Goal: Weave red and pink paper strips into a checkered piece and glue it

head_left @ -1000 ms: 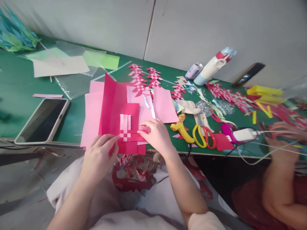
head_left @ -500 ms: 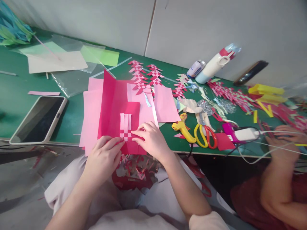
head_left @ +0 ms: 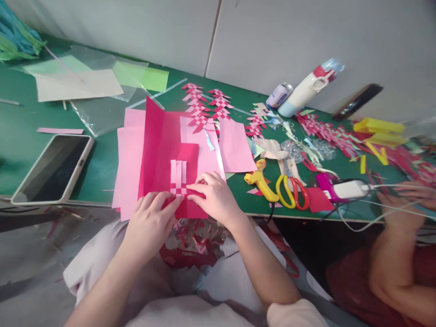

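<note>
A small piece of woven paper strips (head_left: 179, 172), pale pink crossed with red, lies on a red paper sheet (head_left: 190, 156) in front of me. My left hand (head_left: 151, 215) is at its lower left, fingers bent on the red sheet and thumb pressed along the lower edge of the weave. My right hand (head_left: 216, 197) pinches at the right edge of the weave with thumb and forefinger; the strip end between them is too small to make out. Behind the weave stands a folded red paper flap (head_left: 153, 150). Pink paper sheets (head_left: 127, 181) lie underneath.
Finished checkered paper chains (head_left: 195, 106) lie behind. To the right are a yellow glue gun (head_left: 264, 184), scissors (head_left: 286, 193), a can (head_left: 279, 95) and a bottle (head_left: 306, 93). A phone (head_left: 52, 168) lies left. Another person's hand (head_left: 402, 206) works at far right.
My left thumb has slid right along the lower edge of the woven piece. My right hand stays nearly in place. The view has shifted slightly.
</note>
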Demonstrator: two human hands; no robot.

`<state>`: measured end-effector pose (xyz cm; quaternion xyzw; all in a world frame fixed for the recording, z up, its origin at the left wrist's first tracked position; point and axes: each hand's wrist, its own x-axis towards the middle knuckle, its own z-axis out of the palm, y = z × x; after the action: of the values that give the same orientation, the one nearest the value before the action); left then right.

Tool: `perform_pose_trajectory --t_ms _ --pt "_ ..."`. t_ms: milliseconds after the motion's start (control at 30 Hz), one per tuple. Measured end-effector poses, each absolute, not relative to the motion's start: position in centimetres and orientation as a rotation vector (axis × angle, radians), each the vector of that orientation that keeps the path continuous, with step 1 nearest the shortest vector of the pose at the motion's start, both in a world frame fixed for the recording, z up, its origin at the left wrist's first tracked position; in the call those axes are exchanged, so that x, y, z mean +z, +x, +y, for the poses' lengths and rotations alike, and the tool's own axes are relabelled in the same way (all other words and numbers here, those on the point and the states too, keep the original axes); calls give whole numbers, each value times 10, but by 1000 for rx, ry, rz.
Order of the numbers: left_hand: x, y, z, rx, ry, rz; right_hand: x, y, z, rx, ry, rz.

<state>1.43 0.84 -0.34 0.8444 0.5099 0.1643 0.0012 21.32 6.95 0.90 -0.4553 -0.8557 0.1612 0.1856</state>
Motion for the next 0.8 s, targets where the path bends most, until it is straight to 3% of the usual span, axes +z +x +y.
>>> perform_pose_trajectory --t_ms 567,800 --pt "-1 29 15 625 2725 1675 18 215 69 420 -1277 -2448" --pt "-4 40 20 681 2640 1787 34 262 58 243 -1577 -2196"
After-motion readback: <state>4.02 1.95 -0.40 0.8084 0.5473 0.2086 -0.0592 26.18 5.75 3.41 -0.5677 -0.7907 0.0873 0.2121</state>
